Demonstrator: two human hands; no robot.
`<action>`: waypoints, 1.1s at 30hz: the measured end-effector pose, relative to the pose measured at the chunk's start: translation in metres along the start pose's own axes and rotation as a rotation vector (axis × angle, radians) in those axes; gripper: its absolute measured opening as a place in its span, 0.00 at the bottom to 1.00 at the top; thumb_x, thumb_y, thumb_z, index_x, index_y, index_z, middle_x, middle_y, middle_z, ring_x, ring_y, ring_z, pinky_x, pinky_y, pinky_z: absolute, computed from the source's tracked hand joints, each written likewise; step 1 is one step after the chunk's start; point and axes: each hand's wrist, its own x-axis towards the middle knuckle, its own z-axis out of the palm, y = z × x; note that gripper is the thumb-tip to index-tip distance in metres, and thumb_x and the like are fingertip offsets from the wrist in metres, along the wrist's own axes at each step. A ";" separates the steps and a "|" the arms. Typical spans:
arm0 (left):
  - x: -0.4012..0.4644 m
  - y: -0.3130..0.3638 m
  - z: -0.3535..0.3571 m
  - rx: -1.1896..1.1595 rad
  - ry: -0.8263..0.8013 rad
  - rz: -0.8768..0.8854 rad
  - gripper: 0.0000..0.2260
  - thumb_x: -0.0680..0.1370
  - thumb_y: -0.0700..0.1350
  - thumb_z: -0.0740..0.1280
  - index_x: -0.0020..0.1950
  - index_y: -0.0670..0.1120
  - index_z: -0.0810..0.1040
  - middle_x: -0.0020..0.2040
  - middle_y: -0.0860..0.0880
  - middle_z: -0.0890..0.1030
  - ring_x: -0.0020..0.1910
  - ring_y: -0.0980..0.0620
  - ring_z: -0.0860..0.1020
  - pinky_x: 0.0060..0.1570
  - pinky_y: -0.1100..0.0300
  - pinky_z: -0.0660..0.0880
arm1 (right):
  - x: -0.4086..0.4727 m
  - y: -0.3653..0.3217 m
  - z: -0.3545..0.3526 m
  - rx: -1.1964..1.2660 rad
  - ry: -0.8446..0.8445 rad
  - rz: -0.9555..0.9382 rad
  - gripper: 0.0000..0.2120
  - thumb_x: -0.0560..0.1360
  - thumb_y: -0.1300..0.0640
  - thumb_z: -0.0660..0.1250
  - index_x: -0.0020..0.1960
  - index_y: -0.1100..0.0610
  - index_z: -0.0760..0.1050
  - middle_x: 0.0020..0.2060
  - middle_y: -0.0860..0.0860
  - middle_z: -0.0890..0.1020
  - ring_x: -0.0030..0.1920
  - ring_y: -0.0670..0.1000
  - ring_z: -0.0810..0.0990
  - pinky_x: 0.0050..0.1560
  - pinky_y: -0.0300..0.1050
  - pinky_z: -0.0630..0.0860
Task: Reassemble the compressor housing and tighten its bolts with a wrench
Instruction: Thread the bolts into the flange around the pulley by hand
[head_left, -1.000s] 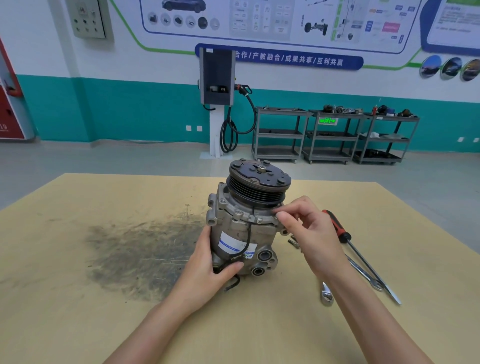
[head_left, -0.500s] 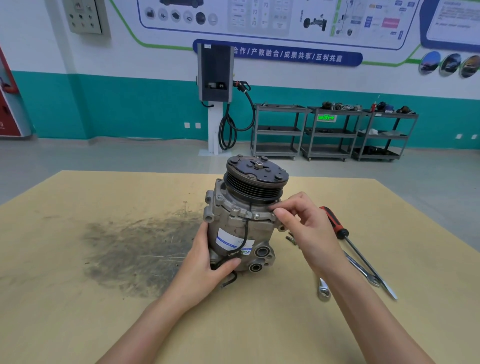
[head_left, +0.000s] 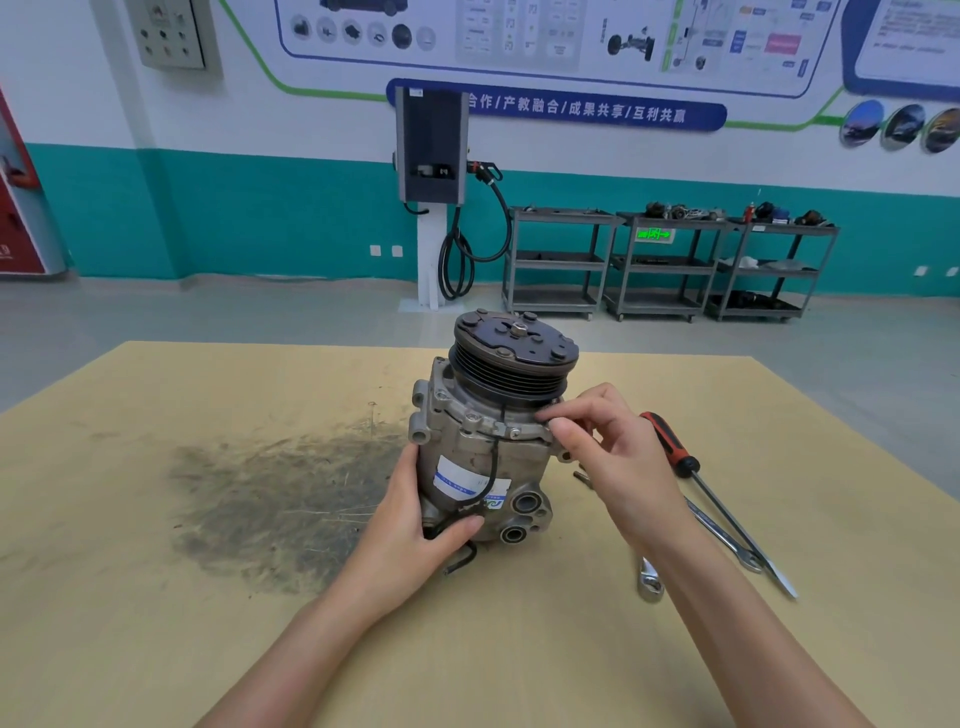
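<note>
Two bare hands work on a compressor (head_left: 493, 441) that stands upright near the middle of a tan desk (head_left: 156, 597), its black grooved pulley (head_left: 511, 374) and clutch plate uppermost. Left of the compressor, a dark, smeared stain (head_left: 280, 499) spreads across the desk surface. The left hand (head_left: 410, 530) wraps the lower left side of the grey housing, palm against the metal and thumb laid across the front near the base, where it presses on a black cable (head_left: 488, 478) that runs down over a white and blue label (head_left: 457, 478); the loose end of the cable lies on the desk beside the thumb. Two round ports (head_left: 524, 504) open on the lower right face of the housing. The right hand (head_left: 618, 457) is at the flange just below the pulley, thumb and forefinger pinched together on a small item at the flange edge; the item itself is too small and too covered to identify, though it sits where a bolt head would be. Another bolt head (head_left: 514, 432) shows along the same flange to the left of the fingertips. Right of the compressor, partly behind the right forearm, tools lie on the desk: a screwdriver (head_left: 670, 447) with a red and black handle, its shaft pointing toward the near right, a combination wrench (head_left: 727, 535) touching or just beside that shaft, and the chrome end of a second wrench (head_left: 649, 577) nearest the viewer. Grey shelving carts (head_left: 665, 265) stand against the far wall.
</note>
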 end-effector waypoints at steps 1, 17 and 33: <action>0.000 0.000 0.000 0.000 0.002 0.002 0.44 0.74 0.51 0.76 0.81 0.52 0.51 0.76 0.56 0.66 0.74 0.59 0.67 0.74 0.55 0.65 | 0.001 0.000 0.002 -0.009 0.021 0.006 0.05 0.76 0.61 0.70 0.44 0.52 0.81 0.45 0.57 0.75 0.47 0.60 0.75 0.47 0.50 0.76; 0.001 -0.002 0.000 0.002 0.019 0.024 0.39 0.74 0.50 0.76 0.76 0.61 0.53 0.73 0.60 0.69 0.71 0.64 0.68 0.70 0.63 0.65 | 0.002 -0.006 0.007 -0.140 0.073 -0.010 0.07 0.74 0.59 0.72 0.40 0.49 0.78 0.42 0.54 0.77 0.44 0.59 0.76 0.47 0.57 0.76; 0.002 -0.004 -0.002 -0.016 -0.019 0.009 0.41 0.74 0.53 0.75 0.79 0.55 0.53 0.75 0.58 0.68 0.72 0.60 0.69 0.73 0.56 0.66 | 0.015 0.082 -0.038 -0.857 -0.025 0.318 0.05 0.72 0.52 0.74 0.46 0.51 0.81 0.44 0.49 0.74 0.50 0.52 0.72 0.47 0.43 0.69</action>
